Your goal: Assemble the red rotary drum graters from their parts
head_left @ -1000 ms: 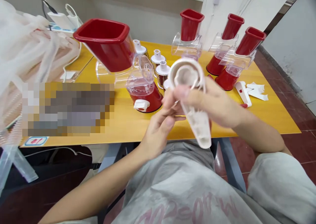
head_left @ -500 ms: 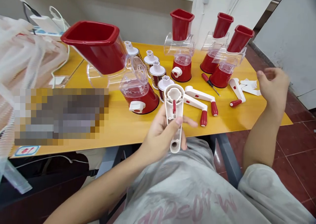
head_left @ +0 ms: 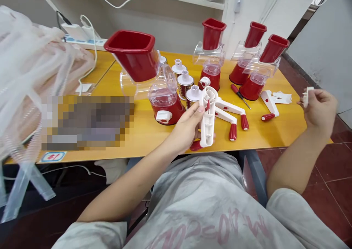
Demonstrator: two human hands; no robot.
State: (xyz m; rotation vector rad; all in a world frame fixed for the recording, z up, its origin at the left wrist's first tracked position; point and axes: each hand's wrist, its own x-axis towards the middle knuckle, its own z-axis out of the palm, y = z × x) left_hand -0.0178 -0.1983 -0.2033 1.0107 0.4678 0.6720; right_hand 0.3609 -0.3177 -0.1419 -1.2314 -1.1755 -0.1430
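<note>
My left hand (head_left: 189, 126) is closed round a white crank handle (head_left: 208, 126) with a red grip, its hollow ribbed inside facing me and a small red piece near its top. Off to the right, my right hand (head_left: 320, 108) is raised and pinches a small white plastic cover piece (head_left: 308, 97) with little pegs. Behind the held crank lie two assembled crank handles (head_left: 228, 107) with red grips. Another crank handle (head_left: 269, 104) rests nearer my right hand, beside flat white pieces (head_left: 282, 97). A red-handled screwdriver (head_left: 239, 95) lies between them.
A large red rotary grater (head_left: 167, 104) stands left of the held crank. Several more red graters (head_left: 210, 71) stand at the back. White-topped metal drums (head_left: 185, 82) are grouped between them. Clear plastic tubing (head_left: 30, 69) heaps at the left, near a blurred dark patch (head_left: 90, 121).
My right hand now holds the small white cover piece. My left hand has tilted the crank handle, so its red grip shows below. The view has shifted left.
</note>
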